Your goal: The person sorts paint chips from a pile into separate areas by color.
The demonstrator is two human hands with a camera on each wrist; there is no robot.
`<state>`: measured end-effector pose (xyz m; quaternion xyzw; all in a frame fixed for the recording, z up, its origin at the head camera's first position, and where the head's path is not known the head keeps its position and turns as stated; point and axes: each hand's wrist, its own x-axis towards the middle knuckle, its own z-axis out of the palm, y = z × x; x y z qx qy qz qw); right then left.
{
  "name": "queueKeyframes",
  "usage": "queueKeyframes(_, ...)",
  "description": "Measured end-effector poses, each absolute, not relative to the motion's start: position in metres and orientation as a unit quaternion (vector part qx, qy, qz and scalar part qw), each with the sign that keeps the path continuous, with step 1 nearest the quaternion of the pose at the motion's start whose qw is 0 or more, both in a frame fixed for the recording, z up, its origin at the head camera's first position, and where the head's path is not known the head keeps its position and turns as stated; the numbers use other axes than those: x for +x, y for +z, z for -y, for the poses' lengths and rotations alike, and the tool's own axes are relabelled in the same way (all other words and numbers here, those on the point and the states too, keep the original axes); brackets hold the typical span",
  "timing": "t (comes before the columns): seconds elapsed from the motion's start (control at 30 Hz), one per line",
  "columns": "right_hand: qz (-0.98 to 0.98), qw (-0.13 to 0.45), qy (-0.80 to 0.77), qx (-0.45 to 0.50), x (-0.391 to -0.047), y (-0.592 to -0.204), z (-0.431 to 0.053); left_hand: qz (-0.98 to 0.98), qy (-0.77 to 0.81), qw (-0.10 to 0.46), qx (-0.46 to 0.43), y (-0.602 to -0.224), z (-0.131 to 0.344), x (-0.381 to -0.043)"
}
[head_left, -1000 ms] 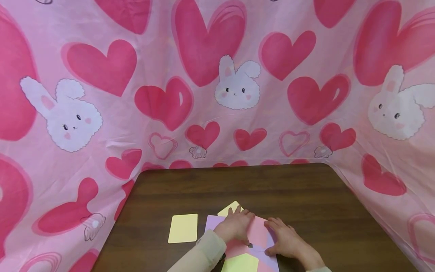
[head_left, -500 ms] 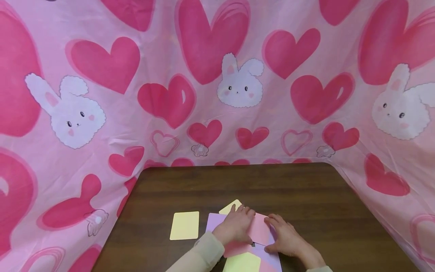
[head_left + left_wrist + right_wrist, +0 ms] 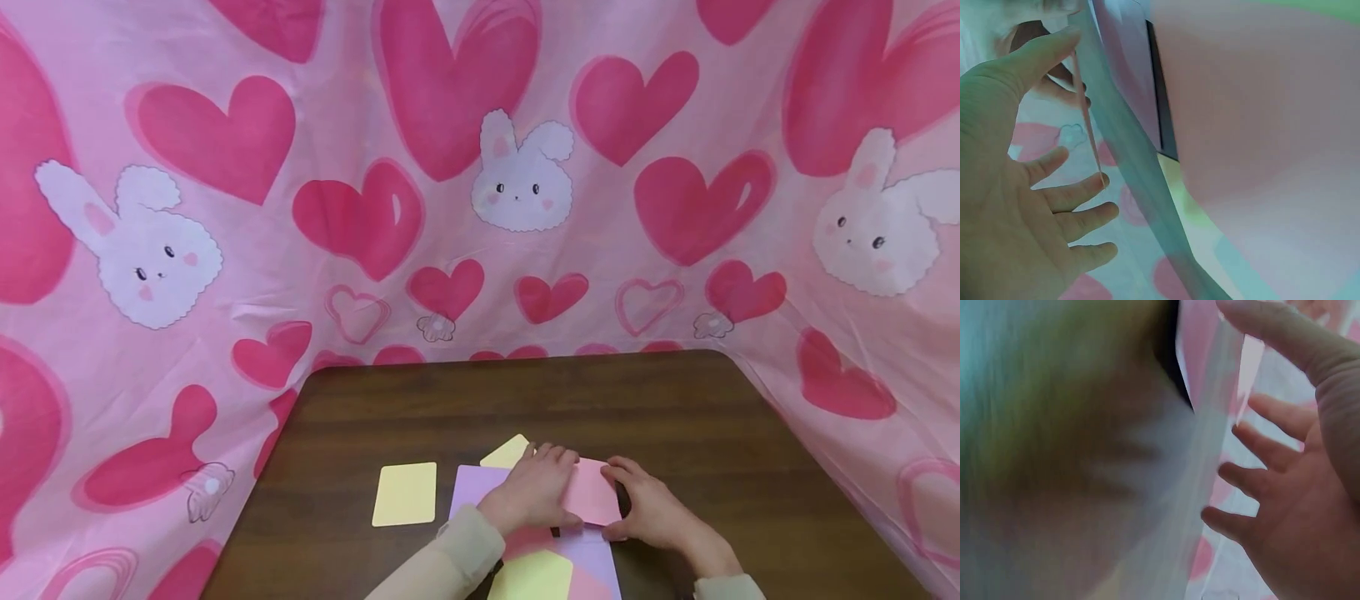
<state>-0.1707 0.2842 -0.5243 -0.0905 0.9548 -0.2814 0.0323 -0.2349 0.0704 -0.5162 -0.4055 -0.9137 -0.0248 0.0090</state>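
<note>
Pink cloth (image 3: 480, 250), all hearts and rabbits, fills the back, and in front of it the dark wooden table (image 3: 600, 408) spreads towards the person. Down at the near side, a patchwork of pastel cards (image 3: 588, 550), purple, pink and yellow, overlaps and runs off the bottom of the head view.

Over its far part, here come both hands into the count! The left hand (image 3: 534, 492) and the right hand (image 3: 656, 510) face each other, thumbs on the near side, fingers on the far side. Between them sits the pink card (image 3: 592, 493), and that, I'd judge, is what the move turns on: it lies to the right of the left grip and to the left of the right one, so neither is the nearer; both are on it. Each grip pinches it, thumb against fingertips; the wrist views show it edge-on, a thin strip spanning that gap. Its long axis? Can't call it, the left hand hides that end.

Off to the left, well apart, a yellow card (image 3: 405, 494) lies flat on the table. And smallest of all, a dark patch (image 3: 555, 532), just beside the left thumb; what it is, too small to tell.
</note>
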Motion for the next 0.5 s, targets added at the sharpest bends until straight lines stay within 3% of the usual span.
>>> queueKeyframes(0.23,-0.949,0.043,-0.29,-0.119,-0.162,-0.524,-0.323,0.902,-0.075,-0.058,-0.421,-0.518,-0.091,-0.233)
queueKeyframes(0.5,-0.94,0.066,-0.314,-0.113,-0.16,-0.52,-0.365,0.892,-0.111,-0.045,-0.435,-0.524,-0.124,-0.236)
